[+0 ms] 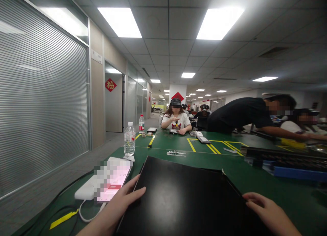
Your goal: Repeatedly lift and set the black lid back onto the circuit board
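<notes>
A large flat black panel (178, 198) with a smooth, shiny face fills the space before me, over the near part of the green table. My left hand (129, 193) grips its left edge, thumb lying on the top face and the other fingers partly hidden beyond the edge. At the opposite edge, my right hand (263, 205) is closed on the panel's side, its fingertips at the rim. A second thin dark edge shows just beyond the panel's far side, with a small pale tab (223, 172) at its far right corner. The panel's underside is hidden.
Left of the panel lie a lit phone (116, 183), a white block (89, 185) and a cable with a yellow tag (63, 219). A water bottle (129, 139) stands behind them. Blue and black parts (293, 172) lie right. A person (176, 118) sits opposite; another (245, 113) leans over the table.
</notes>
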### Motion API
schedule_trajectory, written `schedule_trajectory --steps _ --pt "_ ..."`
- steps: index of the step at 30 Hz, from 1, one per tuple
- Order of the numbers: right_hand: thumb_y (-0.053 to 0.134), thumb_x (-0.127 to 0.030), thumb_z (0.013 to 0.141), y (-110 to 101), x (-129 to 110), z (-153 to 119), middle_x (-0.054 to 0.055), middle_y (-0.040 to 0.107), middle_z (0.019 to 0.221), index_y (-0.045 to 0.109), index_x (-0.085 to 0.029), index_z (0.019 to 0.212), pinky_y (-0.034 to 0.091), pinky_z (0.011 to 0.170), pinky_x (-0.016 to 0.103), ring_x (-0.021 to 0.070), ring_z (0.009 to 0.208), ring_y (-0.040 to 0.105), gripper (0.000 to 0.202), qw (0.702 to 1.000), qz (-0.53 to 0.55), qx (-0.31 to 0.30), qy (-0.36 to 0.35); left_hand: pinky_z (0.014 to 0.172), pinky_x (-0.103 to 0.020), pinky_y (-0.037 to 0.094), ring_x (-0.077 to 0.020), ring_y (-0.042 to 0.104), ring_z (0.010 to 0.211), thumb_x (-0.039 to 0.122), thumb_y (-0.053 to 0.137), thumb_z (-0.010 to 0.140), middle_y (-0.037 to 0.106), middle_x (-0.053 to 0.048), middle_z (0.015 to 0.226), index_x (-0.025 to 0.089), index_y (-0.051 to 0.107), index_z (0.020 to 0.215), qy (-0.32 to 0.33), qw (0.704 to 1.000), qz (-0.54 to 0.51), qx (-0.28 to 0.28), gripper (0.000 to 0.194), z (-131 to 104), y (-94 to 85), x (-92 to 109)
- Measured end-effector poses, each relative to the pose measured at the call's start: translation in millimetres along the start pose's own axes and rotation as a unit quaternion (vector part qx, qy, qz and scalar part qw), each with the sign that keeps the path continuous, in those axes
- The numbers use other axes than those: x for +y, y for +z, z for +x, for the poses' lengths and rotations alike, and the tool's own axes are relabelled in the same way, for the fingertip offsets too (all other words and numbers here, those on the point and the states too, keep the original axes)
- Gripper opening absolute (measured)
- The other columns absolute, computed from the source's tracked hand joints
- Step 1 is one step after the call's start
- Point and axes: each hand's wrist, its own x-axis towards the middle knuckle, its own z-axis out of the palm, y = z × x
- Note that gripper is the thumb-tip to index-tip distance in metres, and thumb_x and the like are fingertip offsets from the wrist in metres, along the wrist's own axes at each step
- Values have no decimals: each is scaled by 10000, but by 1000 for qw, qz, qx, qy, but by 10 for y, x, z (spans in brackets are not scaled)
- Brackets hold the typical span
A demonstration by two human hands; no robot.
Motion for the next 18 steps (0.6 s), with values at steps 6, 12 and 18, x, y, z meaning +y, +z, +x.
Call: schedule_trajectory --steps 6,12,18 --pt "539 -603 532 -7 -82 -45 55 827 827 817 -316 862 542 802 457 380 883 764 518 1000 5 15 -4 1103 -525 600 -400 794 1198 416 993 666 821 -158 1333 232 449 1662 9 1000 1 -16 1150 -33 -13 68" --pt "542 -666 584 8 -36 -31 47 808 794 771 -291 1062 554 784 463 375 832 763 649 999 37 29 5 1307 -588 387 -423 543 1522 387 922 735 639 -108 1608 272 590 1572 59 997 19 -47 908 -93 29 109" --pt "551 -683 630 35 10 41 109 851 980 786 -307 900 605 881 493 414 1039 771 519 993 79 88 16 1342 -545 341 -391 358 1641 479 869 787 438 -45 1762 305 480 1648 100 992 52 -51 961 -150 85 84"
